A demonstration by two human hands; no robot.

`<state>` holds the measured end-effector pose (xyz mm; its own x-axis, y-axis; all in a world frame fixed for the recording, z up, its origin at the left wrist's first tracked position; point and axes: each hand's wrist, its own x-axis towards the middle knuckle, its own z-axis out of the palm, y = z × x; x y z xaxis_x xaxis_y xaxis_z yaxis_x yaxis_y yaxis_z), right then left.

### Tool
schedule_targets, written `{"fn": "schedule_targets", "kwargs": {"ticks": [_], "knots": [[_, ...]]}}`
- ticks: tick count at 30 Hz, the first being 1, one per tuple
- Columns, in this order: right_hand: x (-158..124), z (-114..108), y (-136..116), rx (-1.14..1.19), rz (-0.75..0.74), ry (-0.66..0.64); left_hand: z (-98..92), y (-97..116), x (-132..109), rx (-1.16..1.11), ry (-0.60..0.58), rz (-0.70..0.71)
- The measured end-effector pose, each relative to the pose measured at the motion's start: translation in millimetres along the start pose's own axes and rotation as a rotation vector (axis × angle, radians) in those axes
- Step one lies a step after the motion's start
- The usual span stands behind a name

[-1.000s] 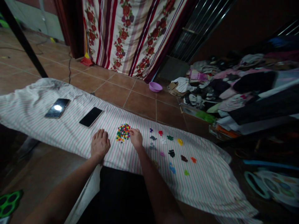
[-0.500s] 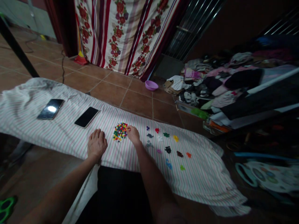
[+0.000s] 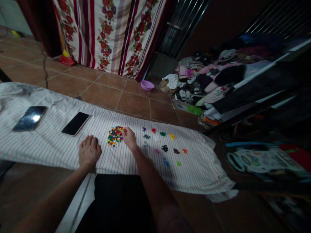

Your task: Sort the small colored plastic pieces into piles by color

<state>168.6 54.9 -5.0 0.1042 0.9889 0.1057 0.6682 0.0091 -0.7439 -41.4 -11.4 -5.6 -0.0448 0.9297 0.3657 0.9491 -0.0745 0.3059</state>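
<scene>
My right hand (image 3: 129, 138) is at the right edge of a mixed pile of small coloured pieces (image 3: 114, 136), its fingers pinched together; what they hold, if anything, is too small to name. My left hand (image 3: 89, 150) lies flat on the striped cloth (image 3: 60, 149), left of the pile and below a dark phone (image 3: 75, 123). To the right of my right hand are small groups sorted by colour, among them red (image 3: 153, 130), green (image 3: 162, 134), yellow (image 3: 172, 136), black (image 3: 165, 148), brown (image 3: 176, 151) and blue pieces (image 3: 166, 161).
A second dark device (image 3: 29, 118) lies at the cloth's left. Beyond the cloth, a purple basin (image 3: 147, 85) stands on the tiled floor before a floral curtain (image 3: 104, 35). Heaped clothes (image 3: 206, 77) are at the back right.
The view has shifted to the right, so the cloth and everything on it appear farther left. My right hand stays by the pile with fingers pinched, and my left hand still rests flat.
</scene>
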Motion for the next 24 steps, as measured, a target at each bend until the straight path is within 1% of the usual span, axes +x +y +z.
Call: {"fn": "schedule_targets", "kwargs": {"ticks": [4, 8, 12, 17, 21, 24], "knots": [[1, -11, 9, 0.042, 0.063, 0.083, -0.1, 0, 0, 0.018, 0.013, 0.011], [0, -36, 31, 0.031, 0.114, 0.173, 0.1, 0, -1, 0.008, 0.031, 0.005], [-4, -71, 60, 0.04, 0.147, 0.274, -0.3, 0, -1, 0.007, 0.023, 0.007], [-10, -125, 95, 0.03, 0.198, 0.395, 0.4, -1, -1, 0.042, 0.018, 0.034], [-15, -167, 124, -0.096, 0.267, 0.503, 1.7, -1, -1, 0.038, 0.026, 0.018], [-19, -191, 149, -0.221, 0.337, 0.573, 2.3, -1, -1, 0.015, 0.022, 0.001]]}}
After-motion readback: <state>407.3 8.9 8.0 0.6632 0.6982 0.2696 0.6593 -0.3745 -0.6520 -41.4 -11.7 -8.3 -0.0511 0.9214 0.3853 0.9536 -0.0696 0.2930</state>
